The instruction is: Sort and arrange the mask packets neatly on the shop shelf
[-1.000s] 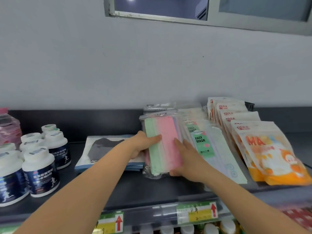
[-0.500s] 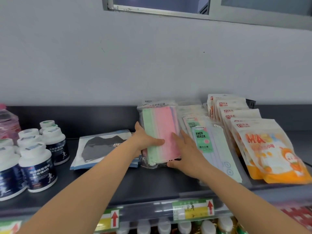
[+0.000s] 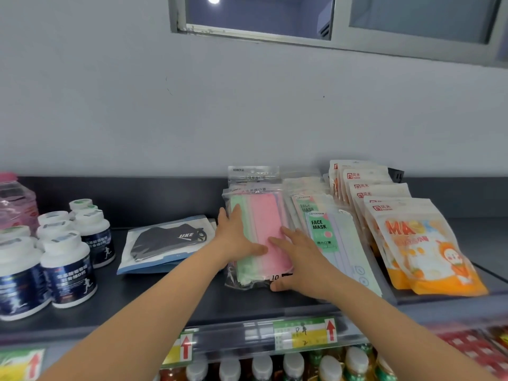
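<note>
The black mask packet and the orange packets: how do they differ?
The black mask packet lies flat, apart on the left; the orange packets lean in an overlapping row on the right. The first shows a dark mask through clear film; the others are opaque, with a cartoon print. Neither is touched by the hands. Both sit on the shelf.

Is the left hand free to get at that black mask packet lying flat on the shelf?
Probably yes. The left hand rests flat on the pink and green packet, and the black mask packet lies just beside it with nothing between them.
</note>
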The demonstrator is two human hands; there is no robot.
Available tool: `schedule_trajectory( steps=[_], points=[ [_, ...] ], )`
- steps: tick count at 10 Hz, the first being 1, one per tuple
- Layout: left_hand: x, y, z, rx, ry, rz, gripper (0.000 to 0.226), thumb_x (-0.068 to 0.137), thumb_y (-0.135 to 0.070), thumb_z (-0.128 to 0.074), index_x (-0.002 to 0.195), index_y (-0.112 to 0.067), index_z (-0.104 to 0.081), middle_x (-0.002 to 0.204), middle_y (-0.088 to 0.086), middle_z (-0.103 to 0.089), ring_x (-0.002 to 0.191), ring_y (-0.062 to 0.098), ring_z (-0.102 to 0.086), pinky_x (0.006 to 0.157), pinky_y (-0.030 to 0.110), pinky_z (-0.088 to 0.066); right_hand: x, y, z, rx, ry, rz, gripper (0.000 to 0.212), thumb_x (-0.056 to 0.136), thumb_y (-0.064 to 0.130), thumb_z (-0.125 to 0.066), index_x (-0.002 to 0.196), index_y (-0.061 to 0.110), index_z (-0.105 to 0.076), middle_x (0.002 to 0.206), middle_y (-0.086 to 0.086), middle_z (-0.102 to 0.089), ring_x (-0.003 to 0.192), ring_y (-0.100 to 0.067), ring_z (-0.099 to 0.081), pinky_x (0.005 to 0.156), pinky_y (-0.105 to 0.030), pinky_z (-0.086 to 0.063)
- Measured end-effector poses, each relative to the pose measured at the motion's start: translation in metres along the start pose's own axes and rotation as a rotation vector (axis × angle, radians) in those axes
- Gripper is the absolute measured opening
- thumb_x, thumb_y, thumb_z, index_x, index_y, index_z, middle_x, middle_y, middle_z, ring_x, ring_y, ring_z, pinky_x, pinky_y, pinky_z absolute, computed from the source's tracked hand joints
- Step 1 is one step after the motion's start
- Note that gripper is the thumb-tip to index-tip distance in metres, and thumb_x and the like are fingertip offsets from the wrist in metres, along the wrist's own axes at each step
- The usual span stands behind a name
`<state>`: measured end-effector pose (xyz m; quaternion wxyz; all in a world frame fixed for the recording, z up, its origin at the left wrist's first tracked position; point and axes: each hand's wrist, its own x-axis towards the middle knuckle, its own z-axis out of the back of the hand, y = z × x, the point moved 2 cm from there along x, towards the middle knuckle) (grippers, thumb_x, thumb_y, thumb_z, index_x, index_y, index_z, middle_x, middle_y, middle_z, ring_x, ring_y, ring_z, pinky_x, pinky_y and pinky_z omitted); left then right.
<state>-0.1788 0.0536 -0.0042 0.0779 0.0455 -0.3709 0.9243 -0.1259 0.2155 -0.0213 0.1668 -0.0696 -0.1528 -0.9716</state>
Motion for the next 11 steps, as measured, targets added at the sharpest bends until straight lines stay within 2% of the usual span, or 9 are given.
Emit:
schedule_trajectory(
  steps=[1, 2, 3, 4, 5, 7, 9, 10, 11],
  points=[
    [-0.008, -0.003, 0.0, 0.065, -0.069, -0.049, 0.111, 0.074, -0.048, -0.074, 0.152, -0.019, 0.0, 0.157, 0.012, 0.018, 0.146, 0.029, 0.009, 0.117, 0.04, -0.009, -0.003, 0.003, 0.004, 0.003, 0.004, 0.0, 0.097, 0.072, 0.045, -0.075, 0.148, 0.033, -0.017, 0.159, 0.004, 0.002, 0.145, -0.021, 0.007, 0.117, -0.042, -0.003],
    [-0.022, -0.006, -0.004, 0.155, -0.115, -0.17, 0.095, 0.082, -0.058, -0.06, 0.152, -0.026, -0.003, 0.157, 0.005, 0.022, 0.144, 0.03, 0.018, 0.118, 0.044, 0.0, -0.007, 0.006, 0.009, 0.02, -0.01, 0.003, 0.096, 0.072, 0.044, -0.076, 0.148, 0.032, -0.019, 0.159, 0.004, 0.0, 0.145, -0.021, 0.005, 0.117, -0.042, -0.004],
    [-0.042, 0.0, -0.013, 0.403, -0.051, -0.311, 0.084, 0.084, -0.065, -0.047, 0.151, -0.034, -0.006, 0.157, -0.003, 0.022, 0.143, 0.028, 0.023, 0.116, 0.049, 0.003, -0.013, 0.005, 0.015, 0.057, -0.037, 0.004, 0.091, 0.074, 0.049, -0.072, 0.148, 0.032, -0.021, 0.159, 0.004, -0.003, 0.145, -0.02, 0.002, 0.117, -0.042, -0.005],
    [-0.056, 0.011, -0.015, 0.513, 0.044, -0.366, 0.073, 0.086, -0.066, -0.042, 0.149, -0.038, -0.016, 0.159, -0.006, 0.012, 0.145, 0.026, 0.018, 0.115, 0.053, 0.001, -0.021, -0.002, 0.021, 0.094, -0.086, -0.011, 0.085, 0.077, 0.049, -0.069, 0.147, 0.031, -0.023, 0.158, 0.003, -0.008, 0.145, -0.018, -0.003, 0.117, -0.04, -0.008],
    [-0.063, 0.018, -0.014, 0.539, 0.063, -0.369, 0.069, 0.089, -0.063, -0.04, 0.148, -0.038, -0.017, 0.16, -0.006, 0.008, 0.145, 0.025, 0.015, 0.115, 0.053, 0.0, -0.03, -0.01, 0.023, 0.123, -0.146, -0.04, 0.079, 0.079, 0.045, -0.069, 0.145, 0.03, -0.028, 0.157, 0.004, -0.013, 0.144, -0.015, -0.009, 0.116, -0.036, -0.011],
    [-0.068, 0.017, -0.012, 0.516, -0.038, -0.481, 0.066, 0.089, -0.065, -0.034, 0.147, -0.038, -0.02, 0.16, -0.01, 0.005, 0.145, 0.018, 0.016, 0.117, 0.047, 0.002, -0.055, -0.02, 0.023, 0.18, -0.241, -0.098, 0.067, 0.084, 0.039, -0.066, 0.143, 0.028, -0.034, 0.155, 0.007, -0.02, 0.143, -0.011, -0.014, 0.113, -0.027, -0.012],
    [-0.076, 0.006, -0.01, 0.439, -0.156, -0.587, 0.057, 0.091, -0.059, -0.036, 0.142, -0.036, -0.035, 0.158, -0.01, -0.013, 0.147, 0.015, 0.004, 0.12, 0.039, -0.003, -0.075, -0.03, 0.032, 0.172, -0.266, -0.113, 0.063, 0.086, 0.034, -0.064, 0.142, 0.024, -0.037, 0.152, 0.008, -0.025, 0.139, -0.009, -0.021, 0.106, -0.016, -0.012],
    [-0.086, -0.003, -0.011, 0.419, -0.214, -0.659, 0.049, 0.092, -0.052, -0.045, 0.137, -0.033, -0.045, 0.155, -0.008, -0.025, 0.147, 0.016, -0.007, 0.118, 0.034, -0.006, -0.086, -0.037, 0.038, 0.196, -0.264, -0.121, 0.062, 0.087, 0.034, -0.064, 0.142, 0.024, -0.037, 0.151, 0.008, -0.026, 0.139, -0.009, -0.022, 0.108, -0.019, -0.016],
    [-0.092, -0.012, -0.015, 0.46, -0.223, -0.671, 0.046, 0.093, -0.049, -0.047, 0.136, -0.034, -0.046, 0.152, -0.009, -0.031, 0.145, 0.014, -0.014, 0.115, 0.03, -0.009, -0.095, -0.047, 0.046, 0.21, -0.302, -0.111, 0.062, 0.087, 0.035, -0.063, 0.142, 0.027, -0.037, 0.152, 0.008, -0.026, 0.139, -0.009, -0.022, 0.108, -0.019, -0.016]
  ],
)
